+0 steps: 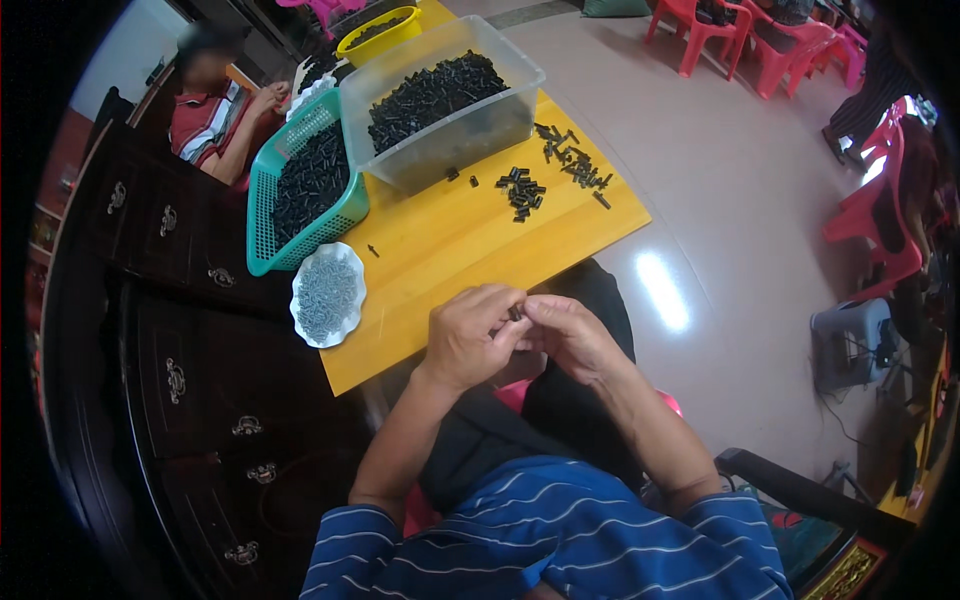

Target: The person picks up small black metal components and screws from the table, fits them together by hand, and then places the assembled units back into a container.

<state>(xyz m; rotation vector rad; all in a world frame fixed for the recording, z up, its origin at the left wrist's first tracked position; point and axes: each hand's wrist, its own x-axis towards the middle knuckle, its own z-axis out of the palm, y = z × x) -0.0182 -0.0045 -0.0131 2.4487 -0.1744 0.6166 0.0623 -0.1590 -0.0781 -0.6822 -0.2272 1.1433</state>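
Note:
Just off the table's near edge, my left hand (468, 335) and my right hand (574, 332) meet with fingers pinched around a small dark piece (516, 312), mostly hidden by the fingertips. On the yellow wooden table (430, 272) lie two loose groups: short black tubular pieces (521, 194) and longer thin black pieces (580, 166). A white scalloped dish (358, 268) near the left corner holds many tiny silvery parts (326, 297). One thin black piece (373, 250) rests alone beside it.
A translucent bin (440, 165) and a green basket (262, 210), both full of black pieces, stand at the back and left. Behind them is a yellow basin (385, 45). A person (215, 115) sits at far left. Dark drawers (210, 400) line the left; red chairs (700, 30) stand beyond.

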